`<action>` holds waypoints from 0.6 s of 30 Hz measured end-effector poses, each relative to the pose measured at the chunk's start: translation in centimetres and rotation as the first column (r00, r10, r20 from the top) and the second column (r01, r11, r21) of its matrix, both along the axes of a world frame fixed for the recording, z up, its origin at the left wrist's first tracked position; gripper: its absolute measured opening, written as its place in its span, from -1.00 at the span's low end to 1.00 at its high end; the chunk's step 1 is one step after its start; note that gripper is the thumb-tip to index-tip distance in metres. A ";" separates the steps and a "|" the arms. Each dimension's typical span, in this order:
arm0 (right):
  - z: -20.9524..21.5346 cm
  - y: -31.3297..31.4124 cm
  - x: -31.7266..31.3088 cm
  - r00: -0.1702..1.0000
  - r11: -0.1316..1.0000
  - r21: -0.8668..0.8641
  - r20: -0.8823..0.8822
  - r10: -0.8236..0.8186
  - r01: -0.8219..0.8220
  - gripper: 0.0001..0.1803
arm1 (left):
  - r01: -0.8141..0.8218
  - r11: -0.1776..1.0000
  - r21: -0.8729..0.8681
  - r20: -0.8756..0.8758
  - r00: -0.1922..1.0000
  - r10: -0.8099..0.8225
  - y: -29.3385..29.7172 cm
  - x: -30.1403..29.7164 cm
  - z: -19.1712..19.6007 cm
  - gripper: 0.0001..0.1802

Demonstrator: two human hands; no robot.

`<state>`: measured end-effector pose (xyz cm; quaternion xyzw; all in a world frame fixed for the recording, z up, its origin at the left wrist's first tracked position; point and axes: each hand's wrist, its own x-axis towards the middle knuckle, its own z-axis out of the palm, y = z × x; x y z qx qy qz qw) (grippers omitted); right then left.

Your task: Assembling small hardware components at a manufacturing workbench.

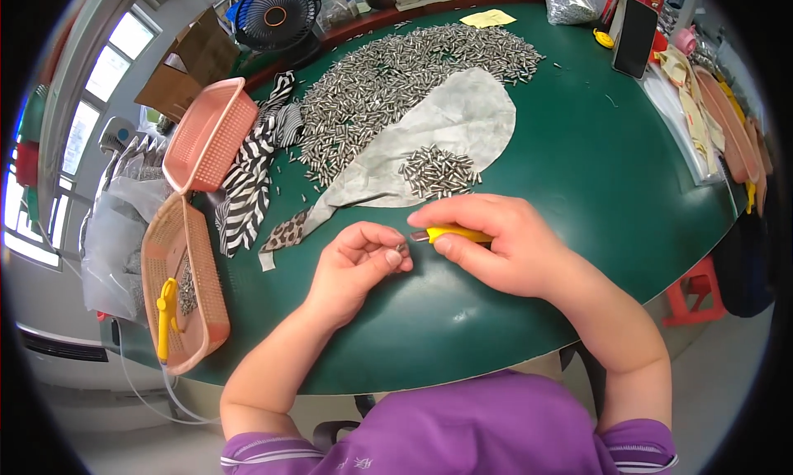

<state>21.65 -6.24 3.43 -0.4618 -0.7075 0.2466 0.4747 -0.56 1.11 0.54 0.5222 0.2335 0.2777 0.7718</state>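
My left hand [351,268] is closed in a pinch, with a small metal pin [401,248] showing at its fingertips. My right hand [508,244] is wrapped round a yellow-handled tool [456,233] with a short metal end pointing left; its exact kind cannot be told. That end is close to the left fingertips, and I cannot tell whether it touches the pin. Just beyond my hands a small heap of metal pins [438,172] lies on a pale cloth [487,103]. Behind and beside the cloth spreads a much larger pile of similar pins [363,95].
Zebra-striped cloth [248,182] lies left of the green table [578,169]. A pink basket [213,132] and a peach basket [219,310] holding some pins and a yellow air gun [166,314] stand there. A fan [275,16] is far left, a phone [634,37] far right.
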 end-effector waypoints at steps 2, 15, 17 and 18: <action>0.1 0.1 -0.1 0.998 0.999 -0.021 0.044 0.042 -0.041 -0.75 | -0.019 0.999 -0.028 -0.008 1.000 0.019 0.0 -0.1 -0.1 -0.86; -0.3 0.2 -0.3 0.993 0.997 -0.001 0.084 0.081 -0.081 -0.69 | -0.009 1.000 -0.004 -0.046 0.999 0.009 -0.3 0.2 0.2 -0.90; -0.4 0.2 -0.4 0.992 0.997 -0.006 0.092 0.083 -0.083 -0.69 | -0.010 1.000 0.027 -0.036 0.999 0.011 -0.4 0.2 0.0 -0.90; -0.4 0.1 -0.3 0.991 0.997 -0.012 0.102 0.083 -0.082 -0.69 | -0.010 1.000 0.027 -0.035 0.999 0.011 -0.4 0.2 0.0 -0.90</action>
